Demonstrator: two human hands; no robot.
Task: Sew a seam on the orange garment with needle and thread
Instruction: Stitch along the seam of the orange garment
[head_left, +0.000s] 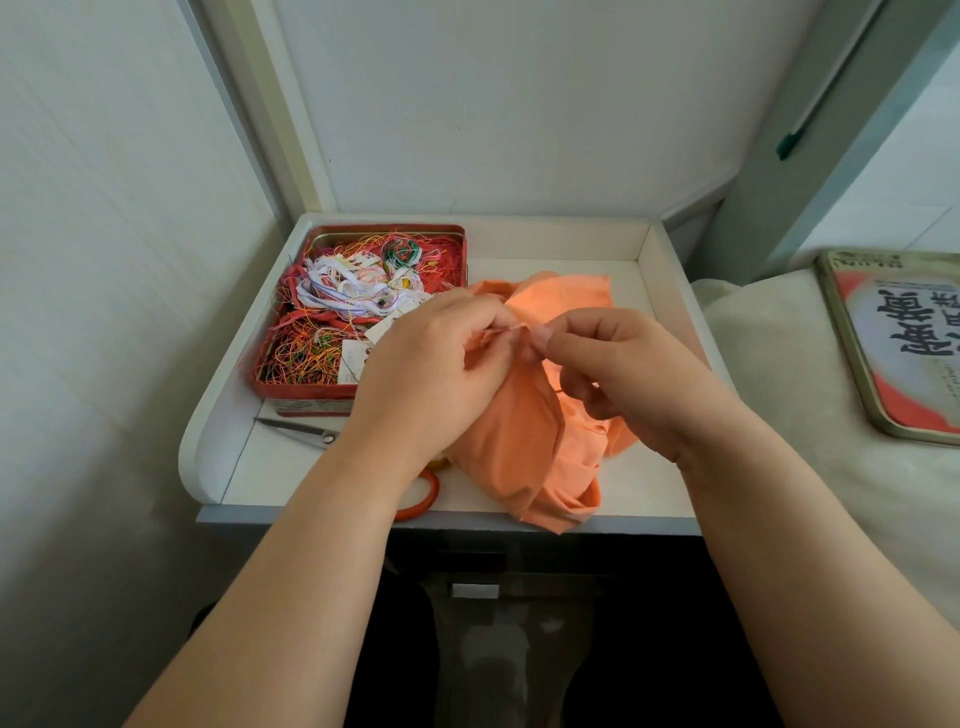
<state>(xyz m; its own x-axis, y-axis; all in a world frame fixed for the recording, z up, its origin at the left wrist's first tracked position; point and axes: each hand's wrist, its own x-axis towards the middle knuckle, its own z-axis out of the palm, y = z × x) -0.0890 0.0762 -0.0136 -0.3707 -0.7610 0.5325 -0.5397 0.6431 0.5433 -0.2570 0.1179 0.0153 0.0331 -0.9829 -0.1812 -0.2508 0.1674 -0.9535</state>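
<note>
Pinching folded edge of orange garment (524, 431) with left hand (441, 364), right hand (618, 364); fingers curled on cloth. Lying bunched on bench (660, 312), beside thread tin (358, 317), scissors (306, 430). Needle indiscernible.

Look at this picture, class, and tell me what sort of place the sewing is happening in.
Probably a room at home, not a workshop. The person sews over a small white table pushed into a wall corner, with a tin of tangled threads on it, and a cream blanket like bedding beside it.
</note>
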